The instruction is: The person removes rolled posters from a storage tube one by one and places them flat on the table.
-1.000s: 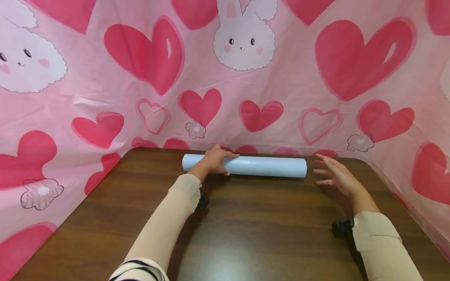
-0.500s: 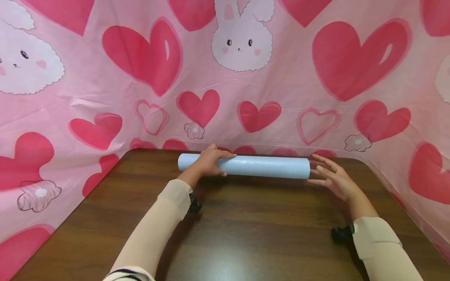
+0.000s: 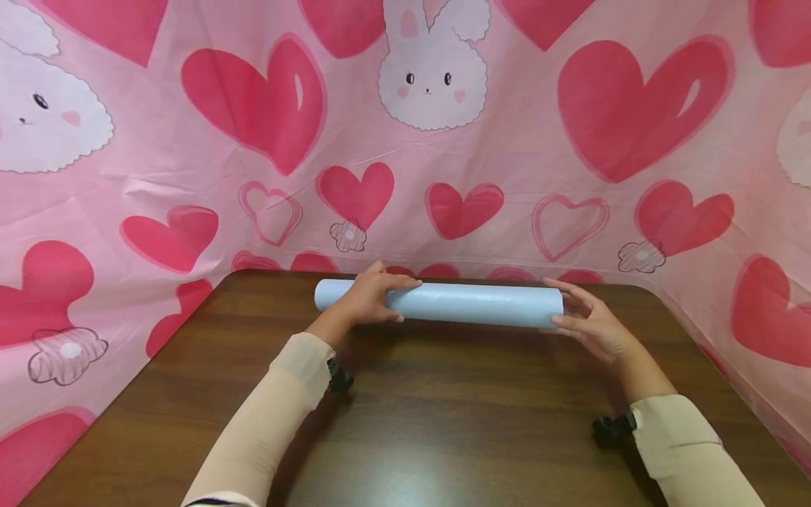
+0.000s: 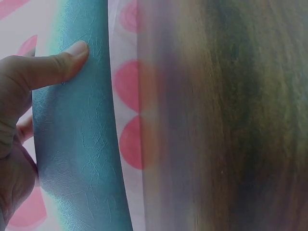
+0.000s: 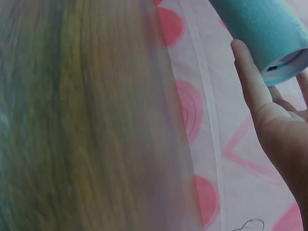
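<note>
A light blue rolled-up mat [image 3: 469, 304], with a finely creased surface, lies crosswise near the table's far edge and looks slightly raised. My left hand [image 3: 367, 296] grips it left of the middle. In the left wrist view the thumb [image 4: 72, 55] presses on the near side of the roll. At the other end, my right hand [image 3: 595, 327] holds the roll with the thumb in front and fingers behind. The right wrist view shows the roll's hollow end [image 5: 288, 67] by the right palm; part of that grip is cut off by the frame.
The brown wooden table [image 3: 431, 408] spreads in front of the roll. Close behind its far edge hangs a pink cloth [image 3: 469, 155] printed with hearts and rabbits, which also runs along both sides. Small black cameras [image 3: 613, 429] sit at the wrists.
The right hand has moved from beside the roll onto its right end. The left hand has shifted slightly left, still gripping. The roll appears a little larger and nearer.
</note>
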